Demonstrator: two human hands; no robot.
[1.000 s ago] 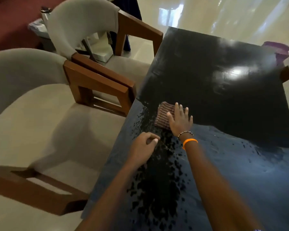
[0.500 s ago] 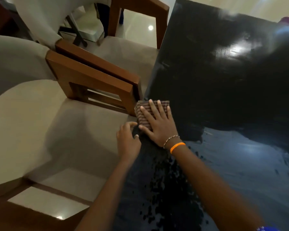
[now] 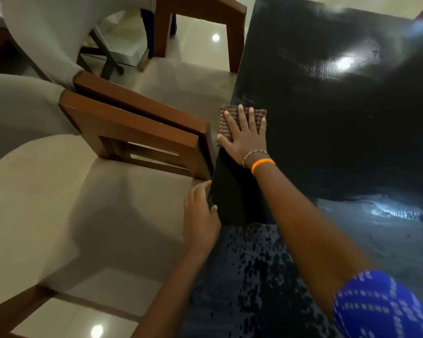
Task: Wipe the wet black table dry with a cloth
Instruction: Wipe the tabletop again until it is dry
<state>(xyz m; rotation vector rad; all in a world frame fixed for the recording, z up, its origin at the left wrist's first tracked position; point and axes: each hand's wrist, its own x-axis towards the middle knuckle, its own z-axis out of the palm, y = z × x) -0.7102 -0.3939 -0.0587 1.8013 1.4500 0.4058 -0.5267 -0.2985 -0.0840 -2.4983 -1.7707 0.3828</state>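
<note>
The striped cloth has slid from the wet patch to the table's left edge since a second ago, and the left hand has dropped back from the tabletop to that same edge. A person's right hand presses the folded cloth flat under spread, straight fingers, one corner overhanging the black table. The left hand curls its fingers over the table edge, thumb on top. Water beads speckle the near surface. Two wood-armed upholstered chairs stand just beside the table.
</note>
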